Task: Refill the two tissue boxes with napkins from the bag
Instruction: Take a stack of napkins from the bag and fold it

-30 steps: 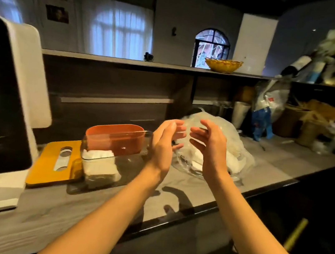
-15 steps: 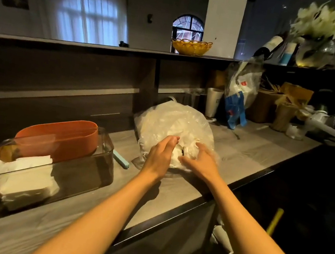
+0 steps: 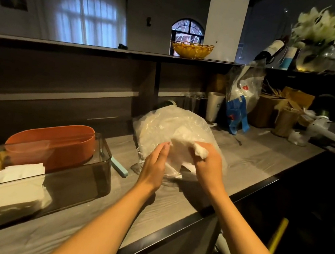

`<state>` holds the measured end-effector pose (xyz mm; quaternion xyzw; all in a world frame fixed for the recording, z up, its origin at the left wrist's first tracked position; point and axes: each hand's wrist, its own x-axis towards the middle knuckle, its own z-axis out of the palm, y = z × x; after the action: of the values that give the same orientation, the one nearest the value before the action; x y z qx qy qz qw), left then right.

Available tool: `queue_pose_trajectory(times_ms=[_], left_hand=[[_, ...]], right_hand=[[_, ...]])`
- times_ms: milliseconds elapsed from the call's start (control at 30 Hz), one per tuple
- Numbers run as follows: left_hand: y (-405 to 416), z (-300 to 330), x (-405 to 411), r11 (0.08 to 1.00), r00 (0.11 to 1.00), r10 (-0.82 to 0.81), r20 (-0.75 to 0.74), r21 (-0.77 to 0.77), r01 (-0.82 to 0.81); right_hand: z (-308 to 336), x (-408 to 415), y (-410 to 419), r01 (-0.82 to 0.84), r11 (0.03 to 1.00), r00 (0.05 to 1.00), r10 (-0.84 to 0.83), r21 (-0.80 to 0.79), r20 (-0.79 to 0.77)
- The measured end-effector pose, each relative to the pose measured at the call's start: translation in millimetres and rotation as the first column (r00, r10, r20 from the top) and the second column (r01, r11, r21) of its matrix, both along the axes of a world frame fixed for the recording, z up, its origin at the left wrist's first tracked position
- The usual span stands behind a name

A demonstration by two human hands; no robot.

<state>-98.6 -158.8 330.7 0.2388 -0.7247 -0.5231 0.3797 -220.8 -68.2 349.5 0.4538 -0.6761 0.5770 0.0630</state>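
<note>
From the head camera, the clear plastic bag (image 3: 175, 126) of napkins sits on the grey counter (image 3: 251, 160), where the right hand (image 3: 208, 166) pinches a white wad (image 3: 185, 149) at its mouth and the left hand (image 3: 153, 166) rests against the plastic, fingers straight. This looks like the drawing-out step. Next the wad must come free and travel left to the smoky clear tissue box (image 3: 79, 181) (partly filled) or the orange box (image 3: 54, 142) just behind it.

A crumpled clear plastic bag (image 3: 169, 125) of white napkins (image 3: 180, 151) lies mid-counter, while right of an orange box (image 3: 54, 142) the near-left clear box (image 3: 79, 181) holds a napkin stack (image 3: 13, 192).
</note>
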Motion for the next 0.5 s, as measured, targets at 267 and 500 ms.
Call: queue_pose_trajectory(times_ms=[267, 500], left_hand=[[23.2, 28.7, 22.0, 0.841, 0.905, -0.094, -0.414, 0.453, 0.295], [27.4, 35.7, 51.6, 0.639, 0.914, -0.131, -0.384, 0.672, 0.374]], right_hand=[[62.0, 43.1, 20.5, -0.226, 0.899, 0.574, 0.434, -0.376, 0.694], [40.7, 63.1, 25.8, -0.293, 0.954, 0.442, 0.196, -0.066, 0.875]])
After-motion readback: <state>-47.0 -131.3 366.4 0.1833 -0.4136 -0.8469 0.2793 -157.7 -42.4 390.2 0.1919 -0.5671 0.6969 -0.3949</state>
